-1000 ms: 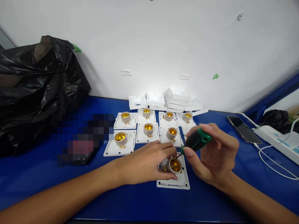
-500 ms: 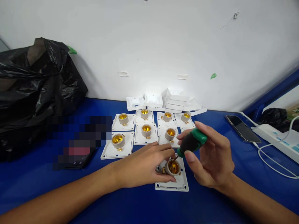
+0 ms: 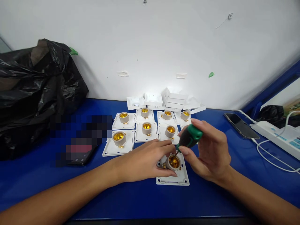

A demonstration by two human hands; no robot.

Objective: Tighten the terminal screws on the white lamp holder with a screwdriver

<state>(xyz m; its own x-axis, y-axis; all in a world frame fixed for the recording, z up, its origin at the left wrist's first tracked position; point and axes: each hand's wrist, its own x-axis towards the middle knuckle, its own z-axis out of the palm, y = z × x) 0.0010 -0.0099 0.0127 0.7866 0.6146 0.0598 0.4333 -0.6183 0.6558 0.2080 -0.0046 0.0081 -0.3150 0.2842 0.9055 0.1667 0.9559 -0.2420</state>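
A lamp socket with a gold-coloured threaded inside sits on a square white plate near the front of the table. My left hand grips this socket from the left, fingers curled around its rim. In my right hand is a screwdriver with a green and black handle, tilted so its shaft goes down into the socket. The screwdriver's tip is hidden inside the socket. Behind my hands, several like sockets stand on white plates, among them one socket at the left and another nearer the middle.
White box covers are piled against the wall. A black plastic bag fills the left side. At right lie a phone, a white power strip and a looping cable. A dark phone, partly blurred, lies at left.
The view has shifted slightly, bringing the table's front edge into sight. The screwdriver handle has turned a little in my right hand, its shaft still in the socket. My left hand keeps its hold.
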